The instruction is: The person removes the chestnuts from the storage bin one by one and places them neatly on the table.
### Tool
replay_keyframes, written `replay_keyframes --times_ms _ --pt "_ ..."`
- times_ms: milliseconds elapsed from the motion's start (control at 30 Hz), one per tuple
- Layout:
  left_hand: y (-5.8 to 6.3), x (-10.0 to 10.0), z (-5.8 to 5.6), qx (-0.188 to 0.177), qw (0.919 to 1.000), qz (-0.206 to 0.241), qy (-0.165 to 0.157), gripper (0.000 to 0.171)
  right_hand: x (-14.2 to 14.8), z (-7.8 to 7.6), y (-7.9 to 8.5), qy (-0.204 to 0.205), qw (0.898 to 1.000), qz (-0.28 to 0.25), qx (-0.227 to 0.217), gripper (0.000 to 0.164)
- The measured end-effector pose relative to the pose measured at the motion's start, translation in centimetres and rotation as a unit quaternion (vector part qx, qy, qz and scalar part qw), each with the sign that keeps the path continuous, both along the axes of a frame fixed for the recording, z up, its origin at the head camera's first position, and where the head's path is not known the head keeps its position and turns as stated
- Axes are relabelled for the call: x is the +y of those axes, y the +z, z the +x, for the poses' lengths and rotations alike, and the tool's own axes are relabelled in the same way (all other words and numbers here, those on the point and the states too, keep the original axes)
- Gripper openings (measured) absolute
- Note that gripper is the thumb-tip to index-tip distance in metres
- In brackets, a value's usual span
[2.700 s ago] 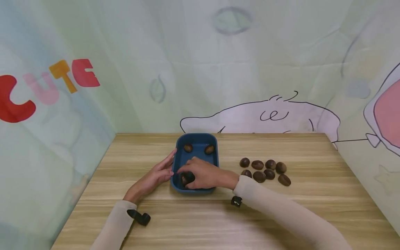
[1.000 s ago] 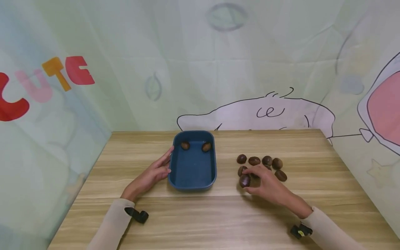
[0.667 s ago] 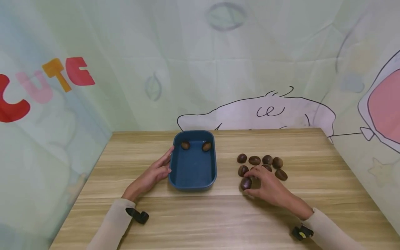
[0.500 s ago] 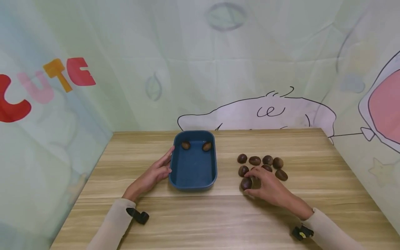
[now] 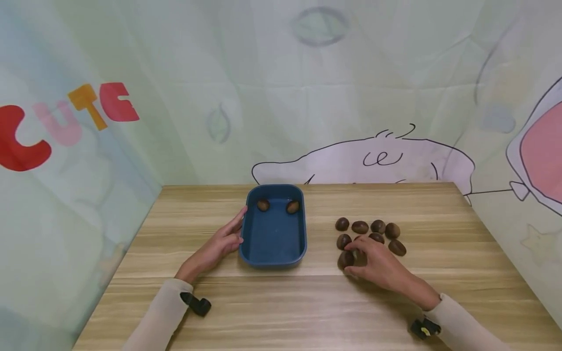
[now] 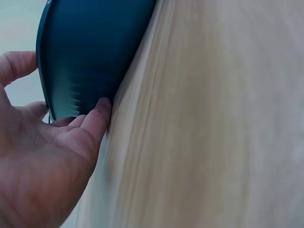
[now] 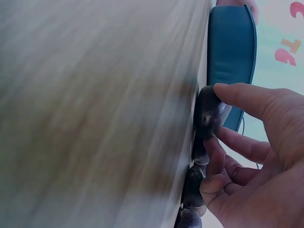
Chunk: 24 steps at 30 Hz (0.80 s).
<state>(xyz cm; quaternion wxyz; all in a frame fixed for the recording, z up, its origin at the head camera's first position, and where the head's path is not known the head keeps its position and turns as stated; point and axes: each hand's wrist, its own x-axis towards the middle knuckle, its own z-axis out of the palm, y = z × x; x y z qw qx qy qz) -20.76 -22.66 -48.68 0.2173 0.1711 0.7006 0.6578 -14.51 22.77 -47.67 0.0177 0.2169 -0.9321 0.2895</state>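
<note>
My right hand (image 5: 378,265) is low over the table, thumb and fingertips pinching a dark brown chestnut (image 5: 346,260) at the near left of a group. The right wrist view shows that chestnut (image 7: 209,111) right at the tabletop, thumb on one side and fingers on the other. Further chestnuts (image 5: 360,227) lie close behind it, one partly hidden by the fingers. On the left, my left hand (image 5: 216,249) rests its extended fingers and thumb against the outer side of a blue rectangular box (image 5: 273,265). Inside, two chestnuts (image 5: 263,204) lie at the far corners.
The wood-grain table (image 5: 281,312) ends at the back against a printed curtain (image 5: 272,97). Bare tabletop (image 5: 320,243) separates the box from the chestnut group. Dark wrist-worn cameras (image 5: 424,327) sit by both sleeves.
My right hand has come out of the box with the chestnut from its near left corner, moved right and lowered it beside the group. The left hand has stayed against the box.
</note>
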Motion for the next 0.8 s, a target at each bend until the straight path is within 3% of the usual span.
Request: replay_keyframes --times_ms 400,800 --pt "0.0 -0.1 0.1 0.0 1.0 -0.002 0.002 0.082 -0.1 -1.0 1.2 0.003 0.998 -0.057 0.009 0.037" --pt "0.2 0.0 0.2 0.007 0.9997 -0.022 0.006 0.081 -1.6 -4.5 3.6 0.034 0.998 -0.06 -0.003 0.03"
